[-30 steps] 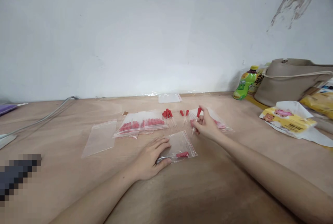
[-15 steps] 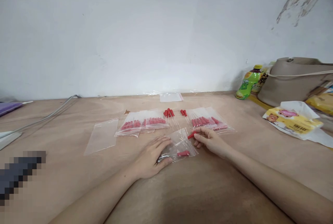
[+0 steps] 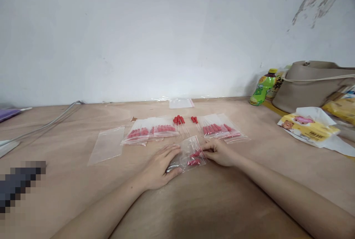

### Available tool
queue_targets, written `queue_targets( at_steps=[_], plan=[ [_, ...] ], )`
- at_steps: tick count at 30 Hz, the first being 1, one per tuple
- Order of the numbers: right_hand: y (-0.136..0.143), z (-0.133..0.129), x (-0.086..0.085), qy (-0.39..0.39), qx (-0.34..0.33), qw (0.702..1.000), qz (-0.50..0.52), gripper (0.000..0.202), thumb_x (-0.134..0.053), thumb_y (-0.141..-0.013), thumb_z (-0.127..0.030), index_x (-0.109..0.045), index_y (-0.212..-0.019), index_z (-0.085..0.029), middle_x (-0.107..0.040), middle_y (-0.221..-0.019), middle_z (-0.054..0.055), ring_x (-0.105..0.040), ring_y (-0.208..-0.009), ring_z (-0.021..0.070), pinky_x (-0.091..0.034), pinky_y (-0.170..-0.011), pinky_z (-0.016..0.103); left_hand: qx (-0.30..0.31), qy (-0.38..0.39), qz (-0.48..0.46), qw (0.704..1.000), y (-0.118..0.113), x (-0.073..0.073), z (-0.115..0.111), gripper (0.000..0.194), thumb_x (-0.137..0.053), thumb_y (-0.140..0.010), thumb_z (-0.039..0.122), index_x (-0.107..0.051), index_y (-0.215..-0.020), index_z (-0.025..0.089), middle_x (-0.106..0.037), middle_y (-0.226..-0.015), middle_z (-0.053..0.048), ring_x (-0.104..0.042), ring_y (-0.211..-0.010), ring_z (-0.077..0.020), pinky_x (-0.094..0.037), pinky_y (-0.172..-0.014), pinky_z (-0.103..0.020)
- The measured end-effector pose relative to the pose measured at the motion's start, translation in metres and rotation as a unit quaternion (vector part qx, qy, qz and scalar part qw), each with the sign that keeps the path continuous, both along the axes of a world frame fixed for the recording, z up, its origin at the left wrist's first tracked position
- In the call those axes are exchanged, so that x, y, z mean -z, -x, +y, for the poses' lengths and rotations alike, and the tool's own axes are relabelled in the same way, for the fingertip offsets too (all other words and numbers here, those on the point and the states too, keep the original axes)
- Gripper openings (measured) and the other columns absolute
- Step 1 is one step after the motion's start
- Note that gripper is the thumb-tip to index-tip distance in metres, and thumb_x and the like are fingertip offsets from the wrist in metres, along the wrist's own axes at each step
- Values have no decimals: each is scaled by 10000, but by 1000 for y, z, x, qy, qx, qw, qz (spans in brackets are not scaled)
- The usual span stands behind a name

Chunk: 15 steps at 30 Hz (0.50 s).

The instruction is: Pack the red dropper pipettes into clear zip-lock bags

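Observation:
A clear zip-lock bag [image 3: 185,149] lies in front of me with its mouth facing right. My left hand [image 3: 159,167] rests on its left part, thumb and fingers holding it against the table. Inside show two droppers with red rubber bulbs: the lower dropper [image 3: 193,162] is fully in, the upper dropper [image 3: 196,154] sits near the mouth. My right hand [image 3: 217,152] is closed at that mouth, fingertips by the upper bulb and partly hidden. Just behind, several loose droppers [image 3: 179,120] and two more droppers [image 3: 194,120] lie bulbs away from me.
Filled bags of droppers lie at left [image 3: 138,132] and right [image 3: 219,128]. A flat clear bag [image 3: 107,144] is farther left; a stack of bags [image 3: 181,103] lies by the wall. At right are a green bottle [image 3: 262,88], a beige handbag [image 3: 307,87] and a tissue pack [image 3: 310,128].
My right hand has moved slightly left, and the dropper's red bulb has gone from outside the mouth into the bag. My left hand stays on the bag.

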State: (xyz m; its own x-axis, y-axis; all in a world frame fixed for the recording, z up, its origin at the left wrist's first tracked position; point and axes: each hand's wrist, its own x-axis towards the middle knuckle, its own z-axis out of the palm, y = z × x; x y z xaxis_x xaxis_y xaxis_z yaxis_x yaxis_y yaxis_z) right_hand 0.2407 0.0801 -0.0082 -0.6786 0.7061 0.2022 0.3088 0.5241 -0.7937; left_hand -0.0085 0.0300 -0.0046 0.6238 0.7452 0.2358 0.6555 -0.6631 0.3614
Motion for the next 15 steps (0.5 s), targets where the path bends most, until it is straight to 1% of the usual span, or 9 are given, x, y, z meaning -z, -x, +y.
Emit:
queue_targets(
  at_steps=[2,4,6,8,10,11,13,15],
  plan=[
    [2,0,4,19,29,999,-5,178,-553,-757,-323,-690,-796,-216,-651,-776,16,-567,-730,154,-444,-680,273,3,-1,-4,1000,0,1,0,482,-473,-845,386,-351,-1279,217,-416,-1312,-80,-360,-1217,-246,-318,-997,-437],
    [4,-1,6,14,66,998,-15,164,-576,-735,-323,-686,-737,-201,-638,-676,8,-555,-635,140,-432,-604,251,5,-1,-5,1000,0,1,1,481,-475,-844,380,-347,-1279,217,-407,-1318,-83,-353,-1221,-246,-313,-1000,-437],
    [5,-4,6,-27,76,996,-26,165,-543,-756,-286,-683,-727,-205,-643,-710,14,-559,-656,143,-427,-623,256,6,-1,-5,1000,1,2,2,469,-477,-843,374,-349,-1266,217,-401,-1321,-84,-343,-1228,-241,-306,-1005,-434],
    [5,-6,3,-68,57,995,-39,193,-490,-781,-234,-683,-768,-219,-651,-814,21,-567,-749,156,-424,-687,273,6,5,-8,1000,0,2,2,404,-476,-842,369,-391,-1203,210,-409,-1313,-85,-344,-1228,-237,-311,-1003,-424],
    [4,-4,0,-76,44,995,-53,206,-472,-779,-210,-677,-796,-221,-653,-830,20,-568,-770,161,-421,-697,276,3,14,-17,1000,0,0,1,298,-483,-835,361,-442,-1081,199,-428,-1292,-92,-366,-1212,-240,-336,-984,-412],
    [2,-2,-2,-67,52,995,-57,197,-477,-773,-216,-673,-791,-212,-654,-794,19,-568,-739,158,-423,-672,269,0,20,-21,1000,0,0,0,247,-487,-831,357,-454,-1016,197,-438,-1282,-96,-380,-1200,-244,-351,-970,-406],
    [-1,7,-6,-51,103,992,-59,176,-494,-758,-247,-659,-751,-187,-644,-705,16,-560,-655,147,-415,-600,249,-5,29,-29,999,-1,-3,-1,189,-494,-825,354,-453,-920,197,-447,-1271,-99,-398,-1183,-250,-373,-947,-398],
    [-2,22,-11,-51,186,979,-71,171,-508,-744,-278,-639,-720,-170,-631,-655,18,-548,-602,140,-396,-547,236,-5,34,-32,999,-2,-5,-2,164,-495,-823,346,-446,-876,199,-452,-1268,-94,-401,-1179,-249,-374,-944,-395]
  ],
)
